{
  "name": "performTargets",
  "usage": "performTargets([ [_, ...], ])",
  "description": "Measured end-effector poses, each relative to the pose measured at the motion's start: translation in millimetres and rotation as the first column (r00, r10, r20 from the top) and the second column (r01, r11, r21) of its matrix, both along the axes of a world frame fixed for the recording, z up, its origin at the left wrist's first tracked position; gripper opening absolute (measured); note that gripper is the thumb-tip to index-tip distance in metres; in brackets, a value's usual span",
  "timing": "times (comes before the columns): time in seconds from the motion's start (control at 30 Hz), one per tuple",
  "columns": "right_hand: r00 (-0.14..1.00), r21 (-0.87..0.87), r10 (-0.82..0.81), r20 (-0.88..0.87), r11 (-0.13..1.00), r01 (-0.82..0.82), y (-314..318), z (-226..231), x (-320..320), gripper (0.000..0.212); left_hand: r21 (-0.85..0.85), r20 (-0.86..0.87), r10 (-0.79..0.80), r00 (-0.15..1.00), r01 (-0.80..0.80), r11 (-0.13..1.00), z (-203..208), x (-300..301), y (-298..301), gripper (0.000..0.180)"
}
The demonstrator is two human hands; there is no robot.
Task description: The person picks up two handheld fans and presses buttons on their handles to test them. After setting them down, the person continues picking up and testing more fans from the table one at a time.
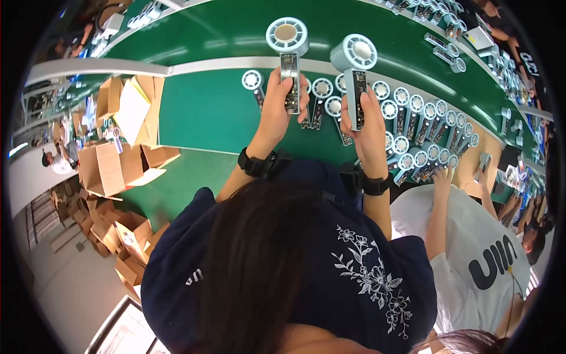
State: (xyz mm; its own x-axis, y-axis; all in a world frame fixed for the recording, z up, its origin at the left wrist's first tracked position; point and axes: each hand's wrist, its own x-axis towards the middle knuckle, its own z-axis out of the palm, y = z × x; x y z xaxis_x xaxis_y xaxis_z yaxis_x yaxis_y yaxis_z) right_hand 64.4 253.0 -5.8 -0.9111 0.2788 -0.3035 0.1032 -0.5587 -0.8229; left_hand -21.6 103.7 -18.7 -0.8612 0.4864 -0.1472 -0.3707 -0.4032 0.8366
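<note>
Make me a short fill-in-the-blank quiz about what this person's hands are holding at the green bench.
1. Each hand holds one small handheld ____ by its handle: the left hand one, the right hand the other.
2. The work surface under them is ____ in colour.
3. Both wrists wear ____ bands.
4. To the left stand open cardboard ____.

Missing words: fan; green; black; boxes
</note>
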Motion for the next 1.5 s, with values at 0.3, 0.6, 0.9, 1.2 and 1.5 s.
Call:
performTargets([
  [0.3,0.995,0.023,-0.025,-0.099,0.999,0.028,-45,13,9,0.024,0.010,-0.131,-0.012,0.991,0.014,1.000,10,25,-29,0.030],
  [0.6,0.991,0.139,-0.022,-0.133,0.989,0.041,-65,18,7,0.029,0.036,-0.175,-0.020,0.984,0.027,0.999,15,29,-34,0.031],
  [0.9,0.990,0.235,-0.037,-0.135,0.970,0.068,-69,15,4,0.035,0.020,-0.176,-0.033,0.984,0.037,0.999,13,23,-34,0.030],
  [1.2,0.987,0.164,-0.033,-0.159,0.985,0.059,-67,14,4,0.036,0.028,-0.168,-0.005,0.986,0.010,1.000,16,28,-35,0.029],
  [1.5,0.986,0.200,-0.027,-0.164,0.978,0.060,-65,9,4,0.035,0.002,-0.152,-0.009,0.988,0.010,1.000,9,28,-32,0.029],
])
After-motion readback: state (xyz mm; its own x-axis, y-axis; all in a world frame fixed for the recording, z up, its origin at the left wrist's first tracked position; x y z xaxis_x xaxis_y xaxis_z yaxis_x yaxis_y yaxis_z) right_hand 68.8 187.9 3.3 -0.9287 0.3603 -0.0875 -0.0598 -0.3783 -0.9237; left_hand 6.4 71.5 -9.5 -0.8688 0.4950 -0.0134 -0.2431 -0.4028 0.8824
